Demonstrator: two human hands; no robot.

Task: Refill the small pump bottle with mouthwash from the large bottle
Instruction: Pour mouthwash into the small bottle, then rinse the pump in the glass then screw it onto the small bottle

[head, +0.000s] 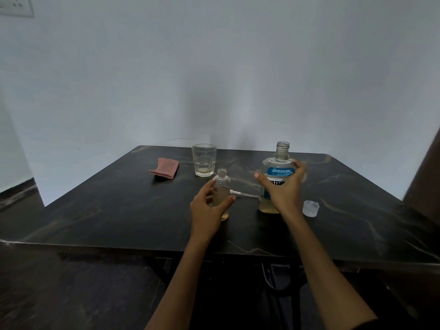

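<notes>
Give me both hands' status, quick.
Left hand: grips the small bottle.
Right hand: grips the large mouthwash bottle.

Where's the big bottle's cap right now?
In the head view, the cap lies on the table at the right, just right of the large bottle that the right hand grips.

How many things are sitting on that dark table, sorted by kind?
Bottles: 2, the small bottle and the large mouthwash bottle, both open at the top
Drinking glass: 1
Loose cap: 1
Pump with tube, lying between the bottles: 1
Pink cloth: 1
Total: 6
</notes>
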